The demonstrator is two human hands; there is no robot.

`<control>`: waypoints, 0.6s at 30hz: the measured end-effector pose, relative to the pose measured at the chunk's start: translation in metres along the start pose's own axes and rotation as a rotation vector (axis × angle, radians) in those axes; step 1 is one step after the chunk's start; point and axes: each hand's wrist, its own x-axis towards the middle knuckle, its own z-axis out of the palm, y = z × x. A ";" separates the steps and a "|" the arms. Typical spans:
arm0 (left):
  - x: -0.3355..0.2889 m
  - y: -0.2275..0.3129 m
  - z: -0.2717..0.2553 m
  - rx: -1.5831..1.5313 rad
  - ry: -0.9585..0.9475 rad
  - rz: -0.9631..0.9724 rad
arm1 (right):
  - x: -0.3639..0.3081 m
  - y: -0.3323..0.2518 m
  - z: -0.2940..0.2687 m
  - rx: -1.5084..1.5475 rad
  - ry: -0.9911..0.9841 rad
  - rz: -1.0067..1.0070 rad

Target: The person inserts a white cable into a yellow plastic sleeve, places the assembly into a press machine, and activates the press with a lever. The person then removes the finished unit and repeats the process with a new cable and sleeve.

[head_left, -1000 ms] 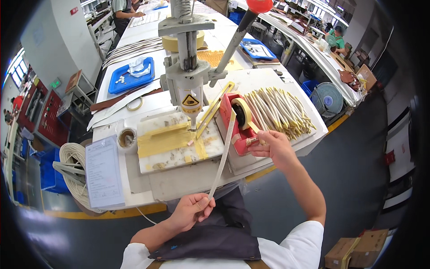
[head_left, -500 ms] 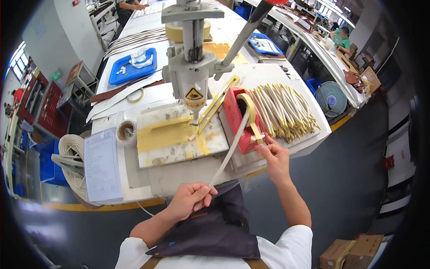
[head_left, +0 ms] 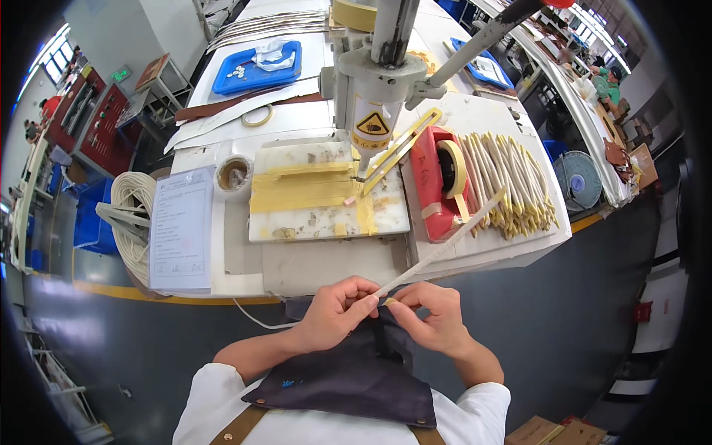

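My left hand (head_left: 337,315) pinches a white cord (head_left: 437,254) in front of the table edge. The cord slants up to the right, and its far tip is wrapped in yellow. Close beside, my right hand (head_left: 434,319) has thumb and finger closed on a small strip of yellow tape (head_left: 389,301) at the cord's near end; most of the strip is hidden. Ahead of the hands stands a red tape dispenser (head_left: 426,167) carrying a roll of yellow tape (head_left: 455,170). Right of it lies a pile of white cords (head_left: 512,182) with yellow-taped ends.
A hand press (head_left: 378,104) with a long lever stands over a taped marble slab (head_left: 297,231). On the left are a clear tape roll (head_left: 234,176), a paper sheet (head_left: 182,233) and a coil of white cord (head_left: 130,222). Blue trays (head_left: 256,70) lie farther back.
My right hand has left the tape dispenser and come down to my left hand, with a bit of tape. The cord has swung to the right. The view has shifted.
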 end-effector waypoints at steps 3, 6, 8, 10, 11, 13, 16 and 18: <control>-0.003 -0.008 0.006 0.009 0.055 0.120 | 0.005 -0.001 0.006 0.003 0.005 0.005; -0.006 -0.009 0.005 0.006 0.059 0.136 | 0.007 -0.002 0.009 -0.007 0.001 0.003; -0.007 -0.008 0.003 0.024 0.043 0.109 | 0.007 -0.002 0.011 -0.026 0.004 0.001; -0.008 -0.009 0.001 0.067 0.026 0.082 | 0.008 -0.003 0.012 -0.035 0.006 0.018; -0.009 -0.009 0.001 0.082 0.033 0.094 | 0.008 -0.004 0.012 -0.040 0.009 0.027; -0.009 -0.008 0.002 0.115 0.046 0.118 | 0.008 -0.004 0.011 -0.059 0.003 0.027; -0.009 -0.007 0.000 0.180 0.043 0.118 | 0.007 -0.003 0.012 -0.072 0.026 0.014; -0.009 -0.010 0.000 0.168 0.054 0.203 | 0.008 -0.003 0.012 -0.073 0.022 0.023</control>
